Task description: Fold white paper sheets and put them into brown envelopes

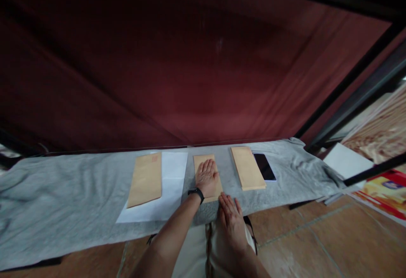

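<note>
My left hand [207, 177], with a black band on its wrist, lies flat and open on a brown envelope [203, 159] in the middle of the grey cloth [63, 193]. Near the cloth's front edge, by the envelope's near right corner, rests my right hand [231, 221], fingers stretched out and holding nothing. A second brown envelope [146, 178] lies to the left, partly on a white sheet of paper [171, 185]. To the right sits a small stack of brown envelopes [247, 167].
A dark phone [264, 166] lies beside the right stack. A dark red curtain [158, 70] hangs behind the cloth. Black metal bars [358, 87] slant at the right, with white paper [347, 159] and a colourful printed sheet [385, 193] beyond. A tiled floor [317, 244] shows below.
</note>
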A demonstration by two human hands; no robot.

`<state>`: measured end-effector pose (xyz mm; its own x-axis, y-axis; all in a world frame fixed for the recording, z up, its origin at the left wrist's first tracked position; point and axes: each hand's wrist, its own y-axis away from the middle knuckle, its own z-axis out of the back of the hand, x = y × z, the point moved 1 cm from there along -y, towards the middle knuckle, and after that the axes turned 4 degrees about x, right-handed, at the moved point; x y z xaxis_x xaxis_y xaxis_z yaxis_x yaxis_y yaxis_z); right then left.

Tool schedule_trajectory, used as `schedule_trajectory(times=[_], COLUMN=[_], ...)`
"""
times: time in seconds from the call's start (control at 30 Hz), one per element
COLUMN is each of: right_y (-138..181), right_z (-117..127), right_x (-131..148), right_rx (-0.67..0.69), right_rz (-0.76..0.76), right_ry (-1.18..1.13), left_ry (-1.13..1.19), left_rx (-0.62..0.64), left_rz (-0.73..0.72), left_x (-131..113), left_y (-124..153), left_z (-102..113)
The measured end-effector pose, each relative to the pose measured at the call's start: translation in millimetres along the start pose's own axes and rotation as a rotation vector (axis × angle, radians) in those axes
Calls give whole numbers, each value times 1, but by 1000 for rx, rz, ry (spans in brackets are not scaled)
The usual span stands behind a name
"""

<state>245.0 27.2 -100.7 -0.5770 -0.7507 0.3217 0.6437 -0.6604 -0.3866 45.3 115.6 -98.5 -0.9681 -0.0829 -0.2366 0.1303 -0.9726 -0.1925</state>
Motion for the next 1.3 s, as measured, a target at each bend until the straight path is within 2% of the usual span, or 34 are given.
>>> schedule_trajectory(times=[0.17, 0.3, 0.53, 0.9, 1.07, 1.2, 1.3], right_y=[0, 0, 0, -1, -1, -1, -1], right_z=[-2, -6, -11, -10, -11, -13, -12], right_x=[0, -4, -6, -2, -3, -1, 0], right_rx=[20, 32, -18, -97, -84, -85, -75], right_rz=[-13, -6, -3, -8, -5, -27, -37], right_ry=[42, 69, 37, -19, -12, 6, 15], left_ry=[-48, -54, -66, -65, -42, 24, 110], left_rx=[87, 92, 103, 122, 164, 83, -50], left_rz=[88, 126, 106, -82, -118, -100, 57], left_x=[8, 15, 14, 1, -7, -5, 0], left_y=[-20, -30, -21, 42, 86, 133, 156], left_z=[-1, 3, 7, 6, 12, 10, 8])
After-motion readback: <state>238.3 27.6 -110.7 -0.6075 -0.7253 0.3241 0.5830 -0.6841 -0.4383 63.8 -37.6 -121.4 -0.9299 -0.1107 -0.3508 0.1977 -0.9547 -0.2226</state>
